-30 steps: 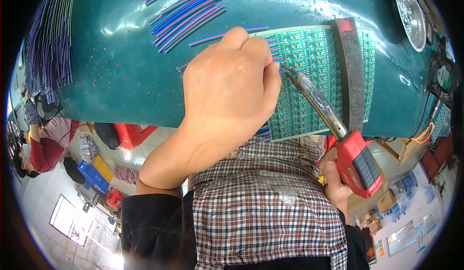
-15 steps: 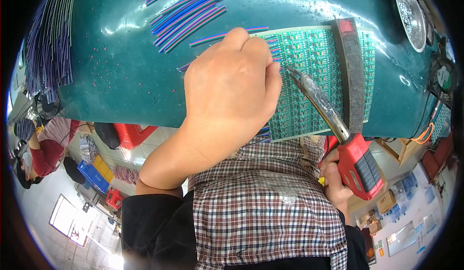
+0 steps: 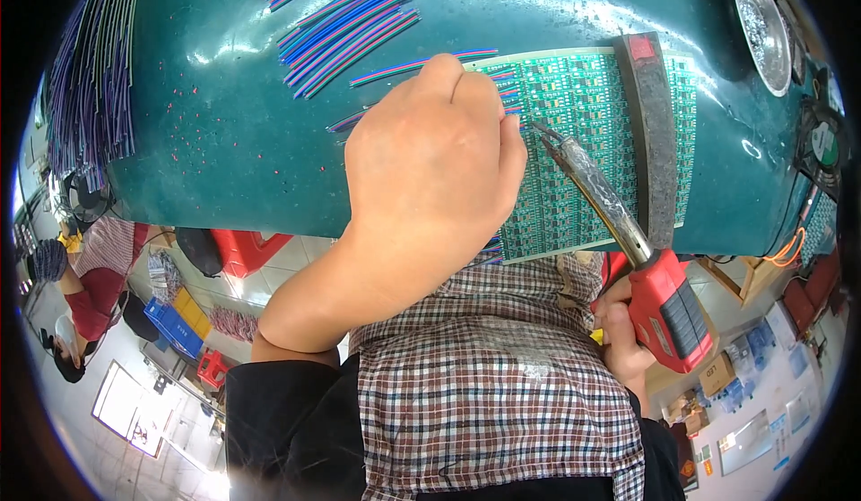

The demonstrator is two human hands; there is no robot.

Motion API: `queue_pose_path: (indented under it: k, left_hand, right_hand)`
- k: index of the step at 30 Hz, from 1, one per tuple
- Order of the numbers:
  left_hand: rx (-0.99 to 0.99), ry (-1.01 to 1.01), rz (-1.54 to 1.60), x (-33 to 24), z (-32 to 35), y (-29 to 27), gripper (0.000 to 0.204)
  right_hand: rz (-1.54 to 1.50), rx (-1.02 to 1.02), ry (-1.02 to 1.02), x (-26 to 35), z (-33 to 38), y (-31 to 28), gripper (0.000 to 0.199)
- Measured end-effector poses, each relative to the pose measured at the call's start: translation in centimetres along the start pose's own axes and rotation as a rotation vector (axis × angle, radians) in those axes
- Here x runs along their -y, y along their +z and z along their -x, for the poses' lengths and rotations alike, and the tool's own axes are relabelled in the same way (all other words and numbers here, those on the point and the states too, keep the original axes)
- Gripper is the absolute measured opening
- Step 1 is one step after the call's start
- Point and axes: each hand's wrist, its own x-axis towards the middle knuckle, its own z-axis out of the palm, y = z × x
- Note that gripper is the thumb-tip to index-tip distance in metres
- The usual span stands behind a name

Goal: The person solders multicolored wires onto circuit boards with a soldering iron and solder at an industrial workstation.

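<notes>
At the tabletop's near edge, the left hand (image 3: 430, 169) pinches a ribbon wire (image 3: 421, 63) onto the green circuit panel (image 3: 583, 142) while the right hand (image 3: 623, 339) grips the soldering iron (image 3: 619, 232); loose wire bundles (image 3: 345, 30) remain unsoldered.

Left hand (image 3: 430, 156) curled knuckles-up over the left part of the green circuit board (image 3: 583, 142), fingertips tucked down against it, forearm running back below the board's near edge. Right hand (image 3: 623, 339) below the board's near right corner, fingers wrapped tight around a red grip.

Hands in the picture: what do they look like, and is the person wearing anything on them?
Both hands are bare, no gloves or rings showing. The left hand has a bare forearm with a dark sleeve pushed up past the elbow. The right hand is mostly hidden; its sleeve cannot be seen.
</notes>
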Motion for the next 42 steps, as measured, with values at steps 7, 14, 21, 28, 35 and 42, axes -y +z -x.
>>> queue_pose_path:
  k: [7,14,21,28,35,42]
  left_hand:
    - [-0.023,0.029,-0.008,0.0,0.1,0.1,0.017]
    - [-0.03,0.049,-0.016,0.0,0.2,0.1,0.016]
    - [-0.044,0.05,-0.021,0.0,0.3,0.0,0.017]
    - [-0.109,0.09,-0.096,1.8,-1.9,-1.3,0.013]
    - [-0.041,0.239,-0.05,4.7,-4.0,-1.8,0.015]
    - [-0.063,0.413,-0.254,4.3,-4.6,-2.4,0.015]
  right_hand:
    - [0.07,-0.021,-0.056,-0.6,0.0,0.2,0.021]
    - [0.077,-0.052,-0.162,-0.6,-0.5,0.7,0.017]
    - [-0.003,-0.09,-0.194,-0.4,-0.4,1.2,0.012]
    - [-0.15,-0.154,-0.174,0.5,-0.7,1.9,0.012]
    - [-0.145,-0.163,-0.148,0.3,-0.5,1.6,0.008]
    - [-0.154,-0.176,-0.18,0.7,-0.8,1.9,0.008]
